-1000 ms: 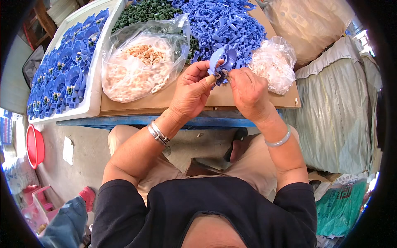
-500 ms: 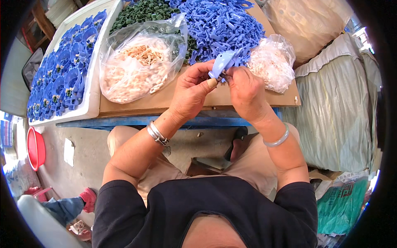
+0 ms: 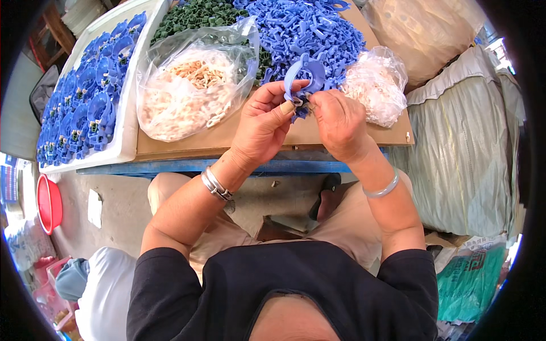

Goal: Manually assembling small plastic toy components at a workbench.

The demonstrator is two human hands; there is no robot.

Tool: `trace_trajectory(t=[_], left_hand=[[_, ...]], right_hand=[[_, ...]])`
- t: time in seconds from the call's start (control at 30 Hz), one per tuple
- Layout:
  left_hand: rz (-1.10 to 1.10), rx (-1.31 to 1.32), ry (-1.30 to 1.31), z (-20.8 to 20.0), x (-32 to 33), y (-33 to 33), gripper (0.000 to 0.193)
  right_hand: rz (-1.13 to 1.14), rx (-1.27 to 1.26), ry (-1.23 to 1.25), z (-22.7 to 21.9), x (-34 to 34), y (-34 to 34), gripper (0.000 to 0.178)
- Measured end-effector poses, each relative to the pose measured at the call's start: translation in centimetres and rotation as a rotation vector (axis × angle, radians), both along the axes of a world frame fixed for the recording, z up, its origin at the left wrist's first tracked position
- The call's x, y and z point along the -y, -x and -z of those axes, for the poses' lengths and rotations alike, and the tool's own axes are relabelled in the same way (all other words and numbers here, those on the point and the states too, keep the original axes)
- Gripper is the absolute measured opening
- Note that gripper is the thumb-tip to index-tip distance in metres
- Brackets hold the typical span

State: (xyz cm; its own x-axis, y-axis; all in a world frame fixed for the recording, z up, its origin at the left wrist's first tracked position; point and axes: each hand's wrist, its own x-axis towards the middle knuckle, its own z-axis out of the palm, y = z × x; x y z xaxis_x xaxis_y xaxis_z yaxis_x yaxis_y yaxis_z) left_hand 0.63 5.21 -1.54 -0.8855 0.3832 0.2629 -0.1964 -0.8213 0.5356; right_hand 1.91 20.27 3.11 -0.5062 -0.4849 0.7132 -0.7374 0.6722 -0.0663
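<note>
Over the table's near edge I hold up a blue plastic part (image 3: 316, 71) with a curved, ring-like top. My left hand (image 3: 263, 122) grips its lower left side between thumb and fingers. The fingertips of my right hand (image 3: 341, 122) are pinched together at its lower right; whether a small piece is between them is hidden. Just beyond lies a heap of blue plastic pieces (image 3: 310, 34). A clear bag of cream-coloured small parts (image 3: 187, 108) rests left of my hands, and a smaller clear bag of pale parts (image 3: 375, 85) sits to the right.
On the left, a white foam tray (image 3: 129, 133) carries rows of blue assemblies (image 3: 85, 96). Dark green pieces (image 3: 193, 20) are piled at the back. Large sacks (image 3: 460, 148) stand on the right. A red basin (image 3: 49, 204) is on the floor; someone in white (image 3: 105, 290) is at lower left.
The blue part has been turned in my fingers, so its ring-like opening now shows. At lower left, the other person's leg and pink shoe have given way to white clothing.
</note>
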Motion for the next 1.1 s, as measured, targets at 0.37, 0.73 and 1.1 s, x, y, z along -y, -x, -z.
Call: trace_trajectory(t=[0.37,0.73,1.1], left_hand=[[-0.002,0.009,-0.037,-0.23,-0.27,-0.26,0.020],[0.034,0.067,-0.016,0.04,-0.09,-0.10,0.019],[-0.082,-0.017,0.029,-0.09,-0.30,-0.27,0.027]], right_hand=[[-0.055,0.037,0.118,0.31,-0.01,0.54,0.017],[-0.132,0.047,0.190,0.45,-0.49,0.54,0.017],[-0.078,-0.083,0.191,0.16,-0.15,0.16,0.019]])
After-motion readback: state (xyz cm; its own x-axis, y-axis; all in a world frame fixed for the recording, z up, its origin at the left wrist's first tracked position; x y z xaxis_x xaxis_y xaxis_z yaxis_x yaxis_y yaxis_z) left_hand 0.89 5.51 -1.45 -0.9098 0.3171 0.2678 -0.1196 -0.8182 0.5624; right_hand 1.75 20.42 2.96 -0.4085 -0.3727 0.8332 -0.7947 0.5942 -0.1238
